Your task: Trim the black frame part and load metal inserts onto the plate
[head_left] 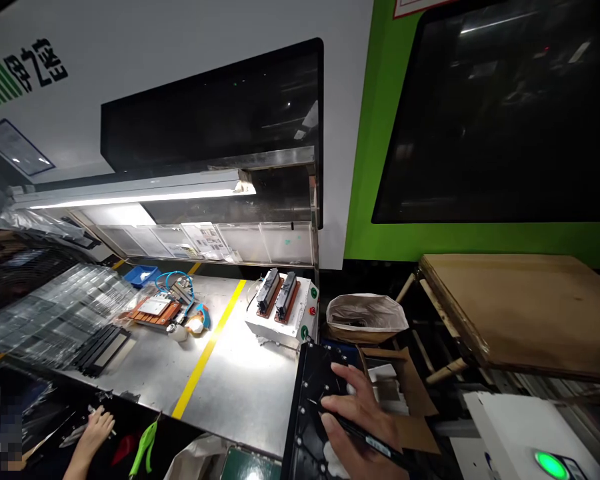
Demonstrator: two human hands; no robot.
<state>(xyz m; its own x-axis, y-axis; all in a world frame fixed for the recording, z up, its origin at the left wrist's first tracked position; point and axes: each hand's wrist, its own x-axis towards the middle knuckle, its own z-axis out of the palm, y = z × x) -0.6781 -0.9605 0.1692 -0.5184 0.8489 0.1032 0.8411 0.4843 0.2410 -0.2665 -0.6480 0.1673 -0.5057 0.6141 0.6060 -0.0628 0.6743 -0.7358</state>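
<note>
At the near left edge my left hand (96, 427) lies low below the bench front, fingers loosely spread and flat, closed on nothing; it rests among dim clutter that I cannot make out well, perhaps a small metal piece under the fingertips, with a green-handled tool (145, 448) just to its right. Beyond it, on the left of the steel workbench (240, 380), lie a stack of clear plastic trays (55, 310) and a few black frames (103, 347) near its front edge. Farther back sit a blue bin (141, 275) and an orange fixture (155, 310) with blue tubing. A yellow stripe (207, 347) runs from far to near across the bench top. To its right stands a white control box (283, 317) carrying two dark clamps and green and red buttons. At the near right of the bench is the black panel (313, 413), standing on edge and leaning off the bench corner. My right hand (363, 417) lies on its face, fingers stretched out and pressing flat against it, while a black pen (367, 437) is pinched between thumb and the side of the hand. Right of the panel, a cardboard box (400, 393) sits open, a lined bin (365, 317) behind it, and a brown board (520, 310) far right.
</note>
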